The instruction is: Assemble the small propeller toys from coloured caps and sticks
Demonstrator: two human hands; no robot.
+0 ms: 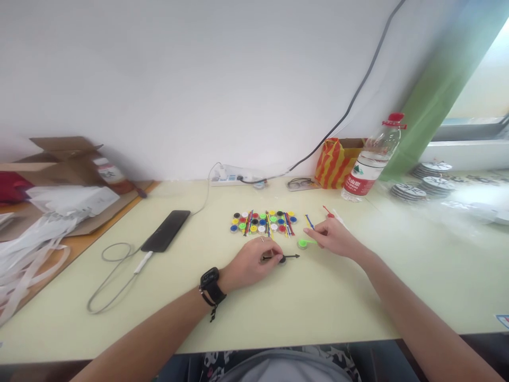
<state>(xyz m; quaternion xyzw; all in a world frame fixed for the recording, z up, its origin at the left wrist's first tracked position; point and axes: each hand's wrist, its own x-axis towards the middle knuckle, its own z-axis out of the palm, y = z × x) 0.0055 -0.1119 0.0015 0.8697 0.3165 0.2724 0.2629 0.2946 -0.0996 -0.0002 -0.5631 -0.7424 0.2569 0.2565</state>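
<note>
My left hand (254,260) is closed in a pinch on a black arrow spinner (294,256), a pointer with a round black hub, lying at the table surface. My right hand (334,237) is curled, its fingertips close together beside a green spinner (303,244) with a round base. The green pointer's end runs under these fingers, so I cannot tell whether they grip it. Just beyond are a blue pointer (309,220), a red pointer (328,213) and a white one, partly behind the hand. Several coloured round discs (255,222) stand in rows, with bundles of pointers (269,223) lying across them.
A black phone (166,231) charges at left, its cable looped on the table. Near the wall are a power strip (226,176), glasses (301,183), a striped bag (332,164) and a water bottle (366,164). Stacked discs (409,192) stand right; cardboard and white strips lie left.
</note>
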